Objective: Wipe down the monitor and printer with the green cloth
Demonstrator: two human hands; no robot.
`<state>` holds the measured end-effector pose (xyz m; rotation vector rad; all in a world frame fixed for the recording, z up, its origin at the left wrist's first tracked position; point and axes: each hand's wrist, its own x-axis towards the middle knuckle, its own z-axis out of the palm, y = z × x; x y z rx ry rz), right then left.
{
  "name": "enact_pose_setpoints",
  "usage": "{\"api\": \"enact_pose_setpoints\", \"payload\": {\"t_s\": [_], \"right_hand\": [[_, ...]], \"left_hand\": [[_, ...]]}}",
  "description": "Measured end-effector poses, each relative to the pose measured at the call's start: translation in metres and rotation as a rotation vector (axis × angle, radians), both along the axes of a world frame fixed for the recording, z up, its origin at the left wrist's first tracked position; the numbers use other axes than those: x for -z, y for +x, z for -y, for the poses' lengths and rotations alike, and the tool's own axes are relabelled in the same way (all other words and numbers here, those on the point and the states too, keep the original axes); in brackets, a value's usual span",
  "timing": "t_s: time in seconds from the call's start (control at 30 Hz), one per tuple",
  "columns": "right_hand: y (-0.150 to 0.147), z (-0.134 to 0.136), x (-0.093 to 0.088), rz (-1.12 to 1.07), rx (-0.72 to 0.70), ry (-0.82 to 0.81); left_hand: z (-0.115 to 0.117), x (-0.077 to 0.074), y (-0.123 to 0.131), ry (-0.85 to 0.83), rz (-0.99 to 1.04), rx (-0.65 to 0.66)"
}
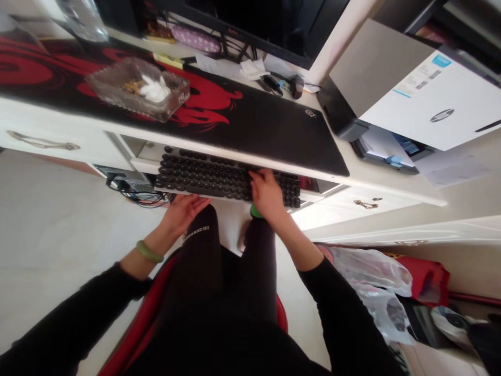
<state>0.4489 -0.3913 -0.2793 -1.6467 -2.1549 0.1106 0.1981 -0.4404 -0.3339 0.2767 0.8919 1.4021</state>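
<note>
A black keyboard (207, 175) with round keycaps lies tilted at the desk's front, in the opening under the desktop. My left hand (183, 213) is palm up at its front left edge, fingers stretched out and a green bangle on the wrist. On the keys at the right, my right hand (268, 194) has its fingers bent and drawn together. A bright green thing (256, 211) shows beneath that palm, at the keyboard's front edge; its kind and what the fingers enclose are hidden.
A glass ashtray (136, 102) with white tissue stands on the black and red desk mat (270, 125). Behind are a monitor (270, 26) and cables; an HP printer (422, 89) is at the right. Loose cables (141, 196) hang below left. Plastic bags (376, 271) lie lower right.
</note>
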Motion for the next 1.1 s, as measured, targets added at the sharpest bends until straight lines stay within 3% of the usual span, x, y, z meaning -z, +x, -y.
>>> {"api": "enact_pose_setpoints", "payload": {"t_s": [0.13,0.3,0.4,0.67,0.87,1.0,1.1], "right_hand": [[-0.023,-0.012,-0.004,-0.002,-0.058,0.017],[0.007,-0.009,-0.006,0.009,-0.023,0.06],[0.009,-0.007,-0.009,0.048,0.004,0.035],[-0.079,-0.016,-0.008,0.009,-0.149,-0.006],[-0.144,-0.024,-0.01,-0.017,-0.273,-0.031],[-0.166,-0.025,-0.011,-0.001,-0.358,-0.039],[-0.176,-0.032,-0.01,-0.002,-0.344,-0.017]], "left_hand": [[0.002,0.0,0.001,0.013,0.001,0.013],[0.003,0.004,0.003,-0.001,0.039,0.035],[0.003,0.006,0.004,0.016,0.058,0.042],[0.001,0.008,0.005,0.043,0.082,0.051],[0.0,0.019,0.005,0.071,0.068,0.059],[0.0,0.024,0.006,0.054,0.071,0.026],[0.001,0.023,0.007,0.051,0.085,0.03]]}}
